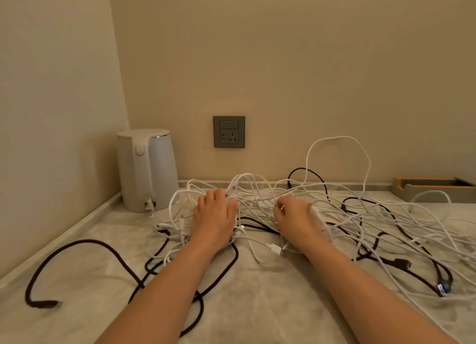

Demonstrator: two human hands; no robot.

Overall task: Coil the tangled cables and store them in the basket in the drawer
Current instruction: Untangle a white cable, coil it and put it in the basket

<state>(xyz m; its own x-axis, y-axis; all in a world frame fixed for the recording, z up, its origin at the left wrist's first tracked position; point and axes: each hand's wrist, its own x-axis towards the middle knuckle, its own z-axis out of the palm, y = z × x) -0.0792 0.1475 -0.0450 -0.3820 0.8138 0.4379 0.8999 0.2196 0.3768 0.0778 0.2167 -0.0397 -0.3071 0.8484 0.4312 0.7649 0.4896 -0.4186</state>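
Head view: the cables (260, 202) lie tangled on the surface (257, 305), white and black strands crossing. The left hand (215, 215) and right hand (296, 220) each curl around white strands mid-heap. Better to trace one free plug end out than to tug the middle. The fingertips are buried in the tangle, and the basket and drawer are out of view.

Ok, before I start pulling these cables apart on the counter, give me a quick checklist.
1. Hands on the tangle: left hand and right hand both grip white cables. Ok.
2. Cables separated: white cables and black cables lie intertwined. Not ok.
3. Free end to start from: black plug end lies loose at the left of the counter. Ok.
4. Pile clear of the kettle: a white lead lies at its base. Cannot tell.
5. Storage ready: basket and drawer not in view. Cannot tell.
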